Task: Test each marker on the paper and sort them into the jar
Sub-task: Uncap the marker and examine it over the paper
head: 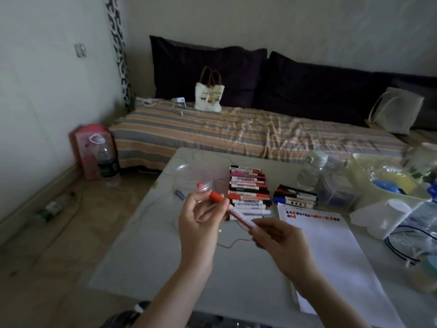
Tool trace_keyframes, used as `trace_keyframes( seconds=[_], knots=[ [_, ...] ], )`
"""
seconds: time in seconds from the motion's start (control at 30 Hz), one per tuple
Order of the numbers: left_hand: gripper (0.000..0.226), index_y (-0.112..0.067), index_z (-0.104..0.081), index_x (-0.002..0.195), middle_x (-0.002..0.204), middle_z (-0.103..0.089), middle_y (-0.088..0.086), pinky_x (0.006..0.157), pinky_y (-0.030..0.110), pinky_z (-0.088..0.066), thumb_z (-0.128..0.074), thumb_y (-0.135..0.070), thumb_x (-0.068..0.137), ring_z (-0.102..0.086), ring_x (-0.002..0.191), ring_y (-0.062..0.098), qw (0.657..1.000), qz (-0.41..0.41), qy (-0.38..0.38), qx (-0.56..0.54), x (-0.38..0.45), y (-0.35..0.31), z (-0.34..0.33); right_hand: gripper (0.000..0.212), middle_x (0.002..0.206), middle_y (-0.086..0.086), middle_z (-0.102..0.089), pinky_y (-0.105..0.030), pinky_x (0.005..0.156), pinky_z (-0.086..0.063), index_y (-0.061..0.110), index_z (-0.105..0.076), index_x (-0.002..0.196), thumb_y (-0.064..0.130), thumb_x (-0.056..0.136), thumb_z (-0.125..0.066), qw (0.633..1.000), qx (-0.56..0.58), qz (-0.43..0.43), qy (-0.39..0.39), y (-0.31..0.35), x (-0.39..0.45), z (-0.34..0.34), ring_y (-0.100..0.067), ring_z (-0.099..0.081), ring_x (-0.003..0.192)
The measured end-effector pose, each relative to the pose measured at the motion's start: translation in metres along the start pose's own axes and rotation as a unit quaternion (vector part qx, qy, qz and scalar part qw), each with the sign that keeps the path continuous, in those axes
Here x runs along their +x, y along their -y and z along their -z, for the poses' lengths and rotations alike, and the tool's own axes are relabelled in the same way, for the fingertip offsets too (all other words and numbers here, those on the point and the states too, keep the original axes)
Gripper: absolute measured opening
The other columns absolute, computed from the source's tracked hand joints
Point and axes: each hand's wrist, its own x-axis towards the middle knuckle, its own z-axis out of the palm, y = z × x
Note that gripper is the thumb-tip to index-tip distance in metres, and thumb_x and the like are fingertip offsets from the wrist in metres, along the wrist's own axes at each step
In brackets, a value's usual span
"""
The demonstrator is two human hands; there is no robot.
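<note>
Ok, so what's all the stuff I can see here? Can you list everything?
table: one, grey, in front of the sofa
markers, big row: many, mostly red and black, middle of the table
markers, small row: several, black and blue, right of the big row
paper: one white sheet, test marks along its top edge, right side of the table
jar: one, clear, left of the big row
red marker: one, in the right hand's grip
red cap: one, in the left hand
tote bag: one, white, on the sofa
bottle: one, clear, on the floor
left hand: holds the cap
right hand: holds the marker
</note>
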Motion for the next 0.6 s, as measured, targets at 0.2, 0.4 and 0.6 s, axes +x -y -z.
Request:
trace_keyframes(
  seconds=[0.2, 0.4, 0.6],
  knots=[
    [0.027, -0.015, -0.058, 0.094, 0.081, -0.074, 0.000, 0.061, 0.019, -0.056, -0.072, 0.004, 0.080, -0.072, 0.071, 0.009, 0.996, -0.075, -0.048, 0.009, 0.025, -0.049, 0.016, 0.018, 0.080, 0.017, -0.073, -0.023, 0.073, -0.055, 0.041, -0.070, 0.086, 0.023, 0.086, -0.073, 0.988, -0.099, 0.114, -0.008, 0.036, 0.033, -0.046, -0.003, -0.069, 0.077],
    [0.030, -0.021, -0.058, 0.093, 0.092, -0.071, 0.000, 0.074, 0.012, -0.052, -0.076, -0.001, 0.079, -0.068, 0.083, 0.003, 0.949, -0.257, -0.055, 0.174, 0.075, -0.080, 0.020, 0.019, 0.095, 0.016, -0.070, -0.005, 0.062, -0.048, 0.031, -0.067, 0.106, 0.035, 0.088, -0.068, 0.985, -0.108, 0.102, -0.092, 0.053, 0.055, -0.051, 0.009, -0.065, 0.078],
    [0.027, -0.017, -0.057, 0.092, 0.083, -0.067, -0.006, 0.070, 0.032, -0.058, -0.078, -0.007, 0.077, -0.066, 0.079, 0.011, 0.876, -0.291, -0.006, 0.385, 0.104, -0.055, 0.019, 0.004, 0.084, 0.016, -0.069, -0.004, 0.055, -0.041, 0.030, -0.068, 0.093, 0.029, 0.091, -0.065, 0.980, -0.165, 0.045, -0.103, 0.003, 0.050, -0.030, 0.002, -0.065, 0.077]
  ],
)
